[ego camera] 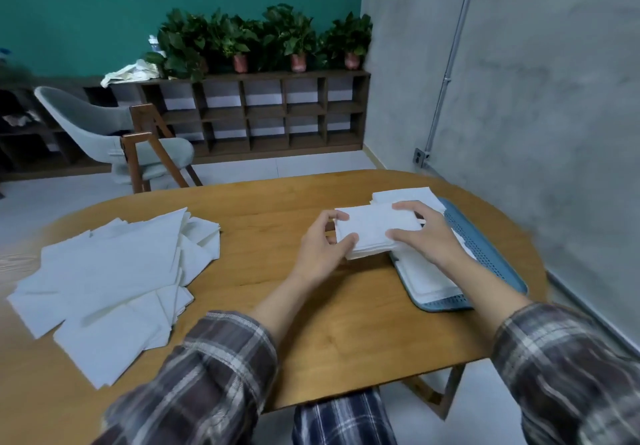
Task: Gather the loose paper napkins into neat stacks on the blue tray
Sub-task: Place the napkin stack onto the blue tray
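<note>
Your plaid sleeves (214, 368) come first, both forearms reaching out over the table (277, 216). Your left hand (322, 247) pinches the left end of a small napkin stack (375, 228) between thumb and curled fingers. Your right hand (429, 233) curls over its right end, the stack at the left edge of the tray (498, 264). On the tray lie a near stack (429, 278) and a far stack (405, 195); loose napkins (114, 271) sprawl well apart at the table's left.

White paper napkins (114, 278); perforated blue tray (485, 254); warm brown wood-grain desk (277, 216); grey-brown plaid sleeves (214, 368); teal wall (104, 11); pale green chair (104, 126).
</note>
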{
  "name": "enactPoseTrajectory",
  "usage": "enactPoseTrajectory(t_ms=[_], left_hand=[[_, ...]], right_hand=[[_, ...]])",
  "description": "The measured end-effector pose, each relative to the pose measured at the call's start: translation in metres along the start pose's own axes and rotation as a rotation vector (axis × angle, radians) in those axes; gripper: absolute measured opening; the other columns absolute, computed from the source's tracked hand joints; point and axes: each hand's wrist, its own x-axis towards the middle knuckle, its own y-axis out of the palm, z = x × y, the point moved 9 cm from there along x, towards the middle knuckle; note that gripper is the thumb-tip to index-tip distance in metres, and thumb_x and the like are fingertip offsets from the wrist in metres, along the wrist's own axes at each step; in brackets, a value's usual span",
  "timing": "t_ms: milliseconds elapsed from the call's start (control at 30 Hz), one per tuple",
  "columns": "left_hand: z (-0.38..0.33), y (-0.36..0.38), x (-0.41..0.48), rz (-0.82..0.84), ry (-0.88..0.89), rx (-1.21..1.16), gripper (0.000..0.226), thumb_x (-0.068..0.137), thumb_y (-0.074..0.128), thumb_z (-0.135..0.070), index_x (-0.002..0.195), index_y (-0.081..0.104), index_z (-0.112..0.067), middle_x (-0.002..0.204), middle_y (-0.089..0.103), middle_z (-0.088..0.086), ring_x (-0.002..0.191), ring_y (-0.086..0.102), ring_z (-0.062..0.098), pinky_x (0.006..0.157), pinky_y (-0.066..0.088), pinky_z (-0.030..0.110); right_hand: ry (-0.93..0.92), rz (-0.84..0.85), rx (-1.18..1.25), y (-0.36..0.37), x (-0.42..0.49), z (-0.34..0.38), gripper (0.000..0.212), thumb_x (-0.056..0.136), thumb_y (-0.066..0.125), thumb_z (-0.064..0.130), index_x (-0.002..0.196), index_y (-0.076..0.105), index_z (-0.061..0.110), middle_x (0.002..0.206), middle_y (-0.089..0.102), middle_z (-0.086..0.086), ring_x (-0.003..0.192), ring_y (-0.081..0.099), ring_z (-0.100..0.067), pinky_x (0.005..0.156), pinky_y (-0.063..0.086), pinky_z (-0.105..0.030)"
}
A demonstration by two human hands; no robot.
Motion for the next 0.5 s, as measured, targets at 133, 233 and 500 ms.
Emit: enactPoseTrajectory(t_ms=[133, 233, 500], left_hand=[[-0.003, 0.050, 0.020, 0.049, -0.052, -0.022, 0.033, 0.092, 0.072, -0.009, 0.115, 0.065, -0.031, 0.128, 0.068, -0.005, 0.096, 0.072, 0.010, 0.091, 0.061, 0.043], [-0.001, 0.077, 0.033, 0.060, -0.094, -0.016, 0.033, 0.091, 0.075, -0.010, 0.115, 0.066, -0.031, 0.116, 0.065, -0.017, 0.114, 0.068, 0.017, 0.096, 0.059, 0.040], [0.017, 0.107, 0.053, 0.025, -0.185, 0.076, 0.028, 0.087, 0.084, -0.022, 0.111, 0.070, -0.028, 0.102, 0.062, -0.018, 0.106, 0.064, 0.011, 0.095, 0.059, 0.040]], right_hand=[[0.069, -0.056, -0.013, -0.043, 0.009, -0.029, 0.053, 0.083, 0.088, 0.017, 0.131, 0.069, 0.027, 0.139, 0.061, 0.008, 0.131, 0.049, -0.013, 0.101, 0.037, -0.028], [0.119, -0.070, -0.037, -0.064, 0.018, -0.050, 0.057, 0.082, 0.088, 0.017, 0.134, 0.069, 0.028, 0.141, 0.062, 0.007, 0.132, 0.052, -0.013, 0.102, 0.039, -0.028], [0.238, -0.088, -0.141, -0.081, 0.040, -0.087, 0.060, 0.081, 0.089, 0.025, 0.137, 0.068, 0.030, 0.148, 0.060, 0.002, 0.139, 0.050, -0.020, 0.100, 0.041, -0.029]])
